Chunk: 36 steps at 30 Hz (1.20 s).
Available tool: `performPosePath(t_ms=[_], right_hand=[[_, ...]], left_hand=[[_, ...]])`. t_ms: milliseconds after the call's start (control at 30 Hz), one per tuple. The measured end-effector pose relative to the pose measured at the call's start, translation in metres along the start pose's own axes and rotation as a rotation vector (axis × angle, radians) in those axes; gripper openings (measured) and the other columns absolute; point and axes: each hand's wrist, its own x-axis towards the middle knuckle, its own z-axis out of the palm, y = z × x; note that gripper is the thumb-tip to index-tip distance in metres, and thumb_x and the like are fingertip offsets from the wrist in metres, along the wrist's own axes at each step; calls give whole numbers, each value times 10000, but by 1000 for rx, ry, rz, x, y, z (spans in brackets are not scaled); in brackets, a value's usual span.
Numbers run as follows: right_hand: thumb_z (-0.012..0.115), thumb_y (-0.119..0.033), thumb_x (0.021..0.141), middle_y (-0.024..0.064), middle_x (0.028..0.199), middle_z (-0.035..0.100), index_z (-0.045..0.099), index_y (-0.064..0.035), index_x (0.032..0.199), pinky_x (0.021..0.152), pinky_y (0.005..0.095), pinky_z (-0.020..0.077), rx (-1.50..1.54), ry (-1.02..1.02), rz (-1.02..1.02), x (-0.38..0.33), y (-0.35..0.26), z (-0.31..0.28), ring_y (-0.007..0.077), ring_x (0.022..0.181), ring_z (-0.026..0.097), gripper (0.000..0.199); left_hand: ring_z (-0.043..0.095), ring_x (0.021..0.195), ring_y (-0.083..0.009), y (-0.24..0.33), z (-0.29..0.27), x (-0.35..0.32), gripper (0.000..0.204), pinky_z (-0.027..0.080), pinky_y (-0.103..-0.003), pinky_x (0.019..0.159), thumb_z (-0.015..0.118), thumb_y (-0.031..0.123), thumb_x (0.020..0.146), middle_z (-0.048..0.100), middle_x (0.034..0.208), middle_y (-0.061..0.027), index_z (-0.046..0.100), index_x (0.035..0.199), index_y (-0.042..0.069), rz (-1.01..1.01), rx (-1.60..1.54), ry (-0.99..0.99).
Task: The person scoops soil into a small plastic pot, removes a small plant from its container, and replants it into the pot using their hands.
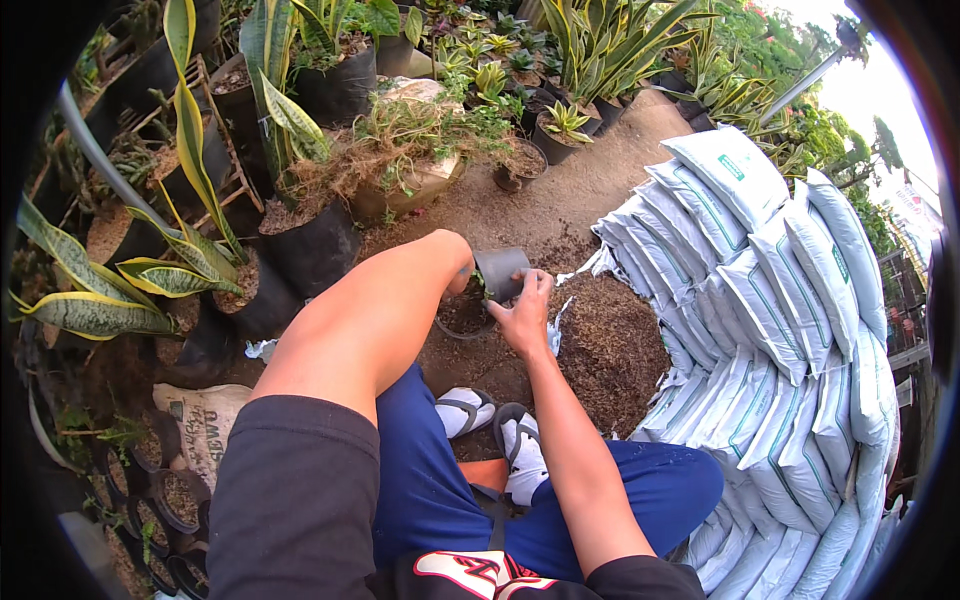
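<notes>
A dark grey plastic plant pot is tipped on its side in front of me. My right hand grips it at the rim, fingers wrapped round its side and thumb toward the opening. Small green leaves show at the pot's mouth. My left hand is bent inward beside that mouth; my own forearm and wrist hide most of its fingers. Just below both hands, a second round pot with dark soil in it stands on the ground.
To the right lies a heap of brown potting mix on a torn bag, beside tall stacks of white filled bags. Potted snake plants crowd the left. A sack topped with dry uprooted weeds and a small pot stand ahead.
</notes>
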Motion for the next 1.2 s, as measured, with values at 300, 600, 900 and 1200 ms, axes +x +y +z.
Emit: performPosePath(t_ms=[300, 600, 900, 1200], right_hand=[[906, -102, 649, 243, 1332, 431, 522, -8, 1196, 1065, 496, 437, -147, -157, -132, 5, -17, -24, 445, 1257, 483, 675], [903, -119, 675, 271, 1383, 402, 516, -24, 1200, 1086, 507, 433, -173, -61, -61, -2, -15, -50, 477, 1279, 470, 659], [882, -243, 741, 312, 1472, 365, 462, -25, 1386, 1045, 508, 520, -505, -70, 15, -4, -6, -160, 482, 1333, 456, 799], [882, -256, 728, 301, 1567, 357, 408, -93, 1520, 1089, 478, 497, -1003, -285, 140, 24, 22, -323, 458, 1384, 467, 937]], left_hand=[[584, 1299, -303, 6, -1, -12, 683, 489, -451, 1038, 734, 241, 818, 597, 1460, -53, 557, 1478, 267, -5, 0, -3], [561, 1344, -286, 0, -4, -16, 758, 495, -424, 1067, 684, 207, 842, 502, 1559, -11, 448, 1549, 342, 26, 5, 0], [734, 970, -288, 32, -45, 48, 300, 582, -434, 853, 658, 133, 794, 771, 1028, -133, 796, 1059, 109, -25, -55, -78], [706, 1057, -357, 153, -105, 90, 527, 562, -453, 895, 695, 4, 715, 753, 1074, -162, 741, 1212, 173, 201, 299, 401]])
